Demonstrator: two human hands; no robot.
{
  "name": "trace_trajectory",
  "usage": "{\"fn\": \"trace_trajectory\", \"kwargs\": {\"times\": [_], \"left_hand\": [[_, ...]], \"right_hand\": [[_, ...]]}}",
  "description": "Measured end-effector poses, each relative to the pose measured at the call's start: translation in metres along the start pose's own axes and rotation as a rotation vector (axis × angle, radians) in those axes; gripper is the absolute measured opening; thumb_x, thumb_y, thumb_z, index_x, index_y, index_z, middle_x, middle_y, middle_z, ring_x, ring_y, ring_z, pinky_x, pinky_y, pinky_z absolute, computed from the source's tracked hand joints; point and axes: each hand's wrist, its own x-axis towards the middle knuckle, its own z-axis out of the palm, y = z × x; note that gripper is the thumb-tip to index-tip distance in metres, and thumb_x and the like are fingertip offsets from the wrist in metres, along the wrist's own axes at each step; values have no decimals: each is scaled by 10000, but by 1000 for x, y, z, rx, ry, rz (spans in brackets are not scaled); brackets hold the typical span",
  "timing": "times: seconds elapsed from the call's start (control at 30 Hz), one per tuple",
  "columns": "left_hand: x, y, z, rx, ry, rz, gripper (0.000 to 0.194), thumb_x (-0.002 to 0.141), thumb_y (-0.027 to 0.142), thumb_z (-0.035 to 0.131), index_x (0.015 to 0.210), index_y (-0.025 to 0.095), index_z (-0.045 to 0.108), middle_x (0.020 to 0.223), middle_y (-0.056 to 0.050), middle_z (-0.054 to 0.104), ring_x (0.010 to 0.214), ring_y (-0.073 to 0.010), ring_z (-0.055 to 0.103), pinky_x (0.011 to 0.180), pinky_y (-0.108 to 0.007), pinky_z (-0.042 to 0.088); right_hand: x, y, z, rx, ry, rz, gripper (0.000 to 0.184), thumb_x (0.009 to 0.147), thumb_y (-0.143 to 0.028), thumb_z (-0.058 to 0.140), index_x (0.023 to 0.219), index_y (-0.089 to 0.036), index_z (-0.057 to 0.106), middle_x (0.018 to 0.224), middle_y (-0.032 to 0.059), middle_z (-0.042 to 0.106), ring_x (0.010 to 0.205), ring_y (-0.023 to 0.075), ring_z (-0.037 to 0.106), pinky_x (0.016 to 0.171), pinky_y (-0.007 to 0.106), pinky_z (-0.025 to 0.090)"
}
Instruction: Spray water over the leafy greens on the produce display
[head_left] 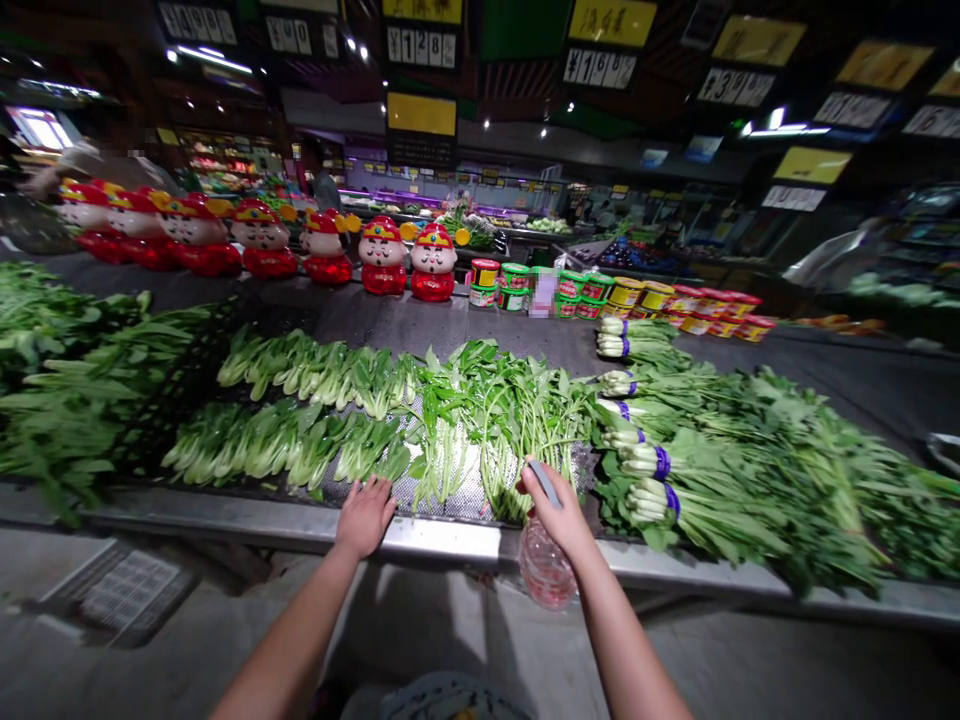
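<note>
My right hand [553, 505] is closed round the neck of a clear spray bottle [547, 570] with a grey trigger head and a reddish tint. The bottle hangs over the front edge of the display. Lying flat with fingers stretched, my left hand [365, 515] rests at the metal rim beside the nearest bok choy [375, 450] and holds nothing. Two rows of bok choy run to the left of it. Between and beyond my hands lie long-stemmed leafy greens [499, 410] on a perforated metal tray [457, 470].
Bundles of greens tied with purple tape [660, 462] fill the right side. More leafy greens [67, 390] lie at the left. Red figurine jars [382, 260] and stacked small tins [574, 290] line the back ledge. A plastic crate [127, 590] sits on the floor. Price signs [420, 45] hang overhead.
</note>
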Motion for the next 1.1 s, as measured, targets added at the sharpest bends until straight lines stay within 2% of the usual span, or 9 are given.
{"fn": "trace_trajectory", "kwargs": {"times": [0.13,0.27,0.43,0.57,0.67,0.77,0.93,1.1], "left_hand": [[0,1,0,-13,-3,-10,497,914,421,261,1263,175,515,1316,-79,544,1306,-233,377,1124,-464,180],[0,2,0,-23,5,-25,486,912,419,263,1266,198,512,1318,-70,544,1309,-226,373,1127,-460,174],[0,2,2,-28,16,-29,489,910,417,262,1270,198,509,1319,-73,543,1307,-227,378,1129,-459,169],[-1,2,2,-29,17,-31,488,910,420,260,1269,204,509,1318,-70,545,1304,-226,382,1128,-461,166],[-1,2,2,-24,8,-36,483,910,418,263,1272,209,506,1319,-65,544,1308,-222,377,1129,-457,162],[-1,3,0,-24,4,-36,484,910,420,263,1272,209,505,1322,-67,541,1310,-223,372,1129,-463,160],[-1,3,0,-24,-4,-39,485,911,417,265,1279,203,498,1331,-73,531,1313,-225,369,1129,-468,159],[-1,3,0,-27,-1,-43,485,914,421,260,1283,210,492,1336,-68,526,1316,-215,364,1132,-462,156]], "right_hand": [[-8,1,2,-65,-39,1,435,840,-511,453,1034,-171,642,803,73,668,748,205,621,667,323,504],[-13,4,4,-138,-77,8,406,846,-514,426,865,-179,655,726,58,650,723,204,606,724,341,483],[-18,12,8,-152,-106,41,383,833,-520,438,750,-208,644,693,55,642,728,226,610,680,352,485],[-24,16,11,-117,-105,51,371,810,-523,481,869,-213,675,734,53,660,752,228,618,683,348,497],[-28,16,12,-99,-152,79,402,819,-529,468,951,-207,670,780,59,667,776,227,622,692,341,504],[-30,15,15,-84,-173,100,408,821,-532,467,971,-210,669,813,62,671,789,223,624,702,335,509],[-33,19,23,-96,-129,66,392,787,-532,518,951,-216,683,903,68,686,886,233,620,810,355,488],[-36,18,27,-98,-188,72,377,809,-525,494,910,-215,683,883,65,688,878,233,621,823,360,478]]}}
